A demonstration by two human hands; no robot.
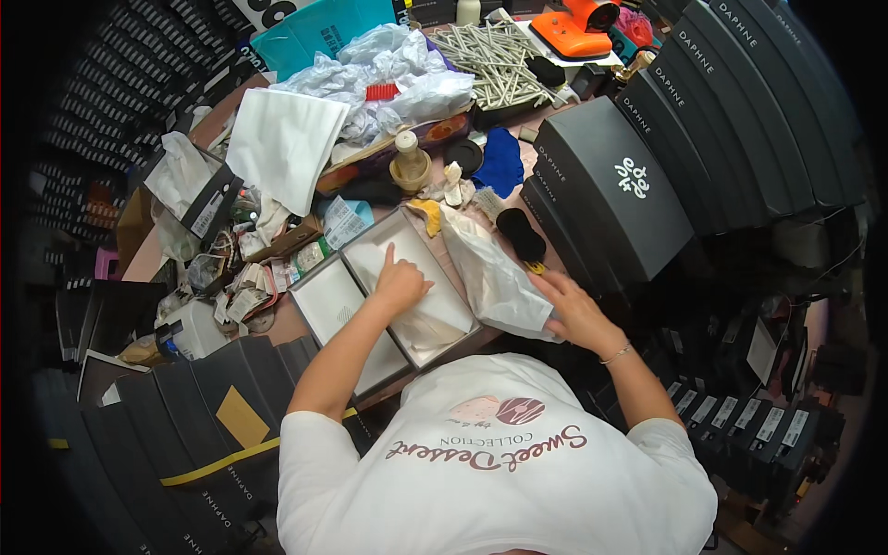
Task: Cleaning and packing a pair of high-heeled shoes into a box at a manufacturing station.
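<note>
My left hand [402,283] is over an open grey shoebox [470,335] lined with white tissue paper [421,331]. Its index finger points away from me and the other fingers are partly bent, with nothing seen in them. Left of that box lies its white-lined lid or a second tray [335,305]. My right hand [585,319] is at the right edge of a crumpled white bag or wrapping [495,282], fingers and thumb apart. A black oval brush or pad [521,235] with yellow at its near end lies just beyond my right fingertips.
Dark shoeboxes [615,185] stand stacked at the right, and more [199,407] at the lower left. Behind are a stack of white sheets [287,143], crumpled tissue [388,69], a heap of pale sticks [499,65], a blue cloth [499,162] and an orange device [572,35].
</note>
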